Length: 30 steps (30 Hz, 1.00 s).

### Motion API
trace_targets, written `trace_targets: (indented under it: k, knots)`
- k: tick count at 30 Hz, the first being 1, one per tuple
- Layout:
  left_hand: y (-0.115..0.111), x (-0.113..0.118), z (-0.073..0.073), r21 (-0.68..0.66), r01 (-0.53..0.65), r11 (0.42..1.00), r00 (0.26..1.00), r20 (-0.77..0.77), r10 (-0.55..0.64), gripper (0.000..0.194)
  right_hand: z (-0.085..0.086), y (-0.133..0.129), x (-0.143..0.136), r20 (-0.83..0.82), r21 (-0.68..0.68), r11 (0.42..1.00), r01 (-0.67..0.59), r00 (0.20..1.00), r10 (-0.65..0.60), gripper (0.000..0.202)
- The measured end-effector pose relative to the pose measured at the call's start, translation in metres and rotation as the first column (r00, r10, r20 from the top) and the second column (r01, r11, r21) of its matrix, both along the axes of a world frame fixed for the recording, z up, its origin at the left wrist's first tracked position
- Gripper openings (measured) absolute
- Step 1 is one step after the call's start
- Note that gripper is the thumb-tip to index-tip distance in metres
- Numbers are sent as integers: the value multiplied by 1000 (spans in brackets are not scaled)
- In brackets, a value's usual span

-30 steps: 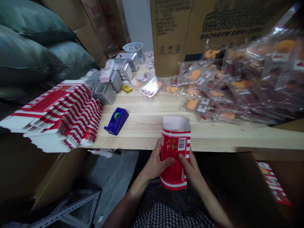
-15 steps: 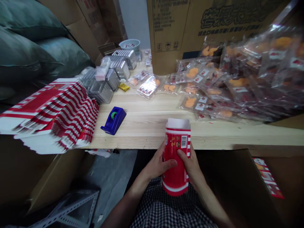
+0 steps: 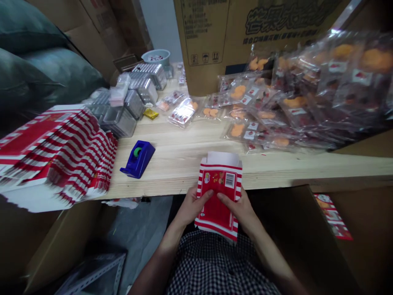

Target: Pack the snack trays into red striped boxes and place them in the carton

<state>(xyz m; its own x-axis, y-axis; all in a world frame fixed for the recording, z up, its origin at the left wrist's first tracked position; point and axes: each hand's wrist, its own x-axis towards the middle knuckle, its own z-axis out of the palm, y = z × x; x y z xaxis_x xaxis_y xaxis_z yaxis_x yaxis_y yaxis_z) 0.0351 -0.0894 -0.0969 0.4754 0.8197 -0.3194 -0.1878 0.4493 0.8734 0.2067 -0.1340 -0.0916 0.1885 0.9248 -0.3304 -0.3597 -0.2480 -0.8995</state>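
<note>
A red and white striped cardboard box (image 3: pixel 216 215) with a barcode is held in front of my body, just past the table's front edge. It looks fairly flat, and a white flap stands up at its far end. On its left side my left hand (image 3: pixel 193 205) grips it, thumb across the front. My right hand (image 3: pixel 239 207) grips the right side the same way, so both thumbs point inward. The fingers behind the box are hidden. Farther left on the table stands a blue tape dispenser (image 3: pixel 138 159) with a green core.
A stack of flattened striped boxes (image 3: pixel 61 151) lies at the left. Behind it sit clear plastic cases (image 3: pixel 119 116) and a pale bowl (image 3: pixel 156 57). Plastic packets with orange pieces (image 3: pixel 264 114) are heaped on the right before a large carton (image 3: pixel 211 45). An open carton (image 3: pixel 368 221) sits lower right.
The box was bowed into a rounded tube and now looks flatter and wider, its striped sides showing. Both thumbs have shifted on its front. The whole view has moved slightly.
</note>
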Motion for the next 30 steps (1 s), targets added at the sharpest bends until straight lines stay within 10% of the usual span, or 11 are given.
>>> trace_targets:
  k: [6,30]
  knots:
    - [8,-9,-9,-47,-157,986,985,62,160,31,13,-2,33,-212,121,896,-428,870,444,61]
    - [6,-14,2,29,-35,999,999,6,35,35,-4,3,49,-170,28,965,-260,950,261,28]
